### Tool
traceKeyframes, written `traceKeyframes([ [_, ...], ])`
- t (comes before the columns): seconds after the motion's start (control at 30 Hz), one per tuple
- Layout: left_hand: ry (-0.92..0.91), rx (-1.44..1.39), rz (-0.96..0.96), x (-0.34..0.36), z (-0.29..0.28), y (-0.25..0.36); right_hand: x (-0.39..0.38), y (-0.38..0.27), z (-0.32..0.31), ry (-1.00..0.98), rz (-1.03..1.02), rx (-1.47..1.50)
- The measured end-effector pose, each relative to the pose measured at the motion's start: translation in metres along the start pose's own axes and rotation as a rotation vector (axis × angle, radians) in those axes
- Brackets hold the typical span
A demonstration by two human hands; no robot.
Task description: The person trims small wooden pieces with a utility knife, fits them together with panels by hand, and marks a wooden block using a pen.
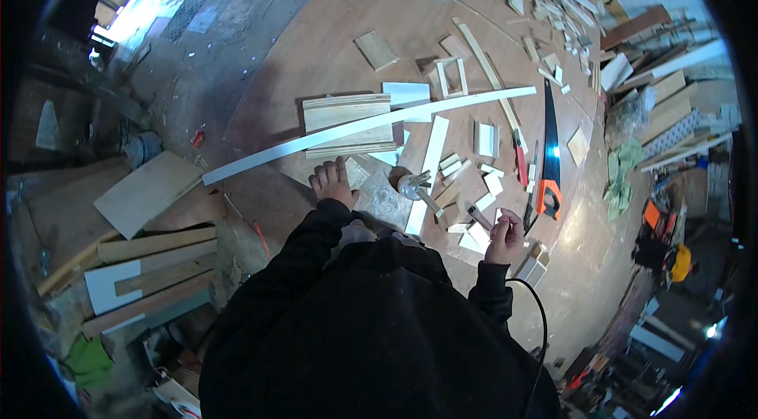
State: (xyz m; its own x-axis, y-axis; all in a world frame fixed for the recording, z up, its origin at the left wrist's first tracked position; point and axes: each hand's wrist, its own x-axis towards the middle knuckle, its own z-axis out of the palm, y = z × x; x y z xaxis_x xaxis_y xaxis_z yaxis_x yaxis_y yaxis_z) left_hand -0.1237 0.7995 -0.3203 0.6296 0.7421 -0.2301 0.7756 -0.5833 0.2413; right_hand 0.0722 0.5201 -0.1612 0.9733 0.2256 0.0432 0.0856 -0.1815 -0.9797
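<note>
My left hand [332, 184] rests with its fingers spread beside a crinkled clear plastic bag [382, 199], just below a long white strip [332, 133]. That strip lies slantwise across a pale grooved wooden panel [347, 116]. Right of the bag is what looks like a hammer [430, 202], with a wooden handle and a shiny metal head. My right hand [506, 239] is closed in a pinch over the right side of the table; whatever is between the fingertips is too small to make out. Short wood blocks [448, 195] and white offcuts [474, 240] lie between the hands.
An orange-handled handsaw [550, 142] lies at the right, beside a red-handled tool [521, 160]. A small wooden frame [452, 78] and scattered offcuts [553, 12] are farther off. Boards [150, 194] are stacked at the left. A black cable [542, 304] hangs by my right sleeve.
</note>
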Motion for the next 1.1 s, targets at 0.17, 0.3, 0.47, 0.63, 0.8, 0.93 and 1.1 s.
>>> traceKeyframes([
  [0.17, -0.051, -0.086, 0.078, -0.004, 0.003, -0.011, -0.009, 0.005, -0.009, 0.062, -0.014, 0.001],
  [0.3, -0.627, -1.14, 0.089, -0.008, 0.007, -0.035, -0.01, -0.006, -0.004, -0.006, -0.019, 0.013],
  [0.47, -1.177, -1.97, -0.269, -0.031, -0.04, -0.029, -0.008, -0.038, 0.031, -0.244, -0.169, -0.102],
  [0.63, -1.433, -2.303, 0.099, -0.051, -0.08, -0.005, -0.01, -0.093, 0.079, -0.773, -0.167, -0.266],
  [0.8, -1.574, -2.238, 0.183, -0.062, -0.099, 0.004, -0.017, -0.089, 0.092, -0.904, -0.232, -0.182],
  [0.93, -1.574, -2.189, 0.159, -0.067, -0.1, 0.004, -0.024, -0.093, 0.085, -1.02, 0.005, -0.141],
  [1.1, -1.514, -2.051, 0.127, -0.07, -0.106, 0.011, -0.033, -0.088, 0.075, -0.935, 0.053, -0.087],
])
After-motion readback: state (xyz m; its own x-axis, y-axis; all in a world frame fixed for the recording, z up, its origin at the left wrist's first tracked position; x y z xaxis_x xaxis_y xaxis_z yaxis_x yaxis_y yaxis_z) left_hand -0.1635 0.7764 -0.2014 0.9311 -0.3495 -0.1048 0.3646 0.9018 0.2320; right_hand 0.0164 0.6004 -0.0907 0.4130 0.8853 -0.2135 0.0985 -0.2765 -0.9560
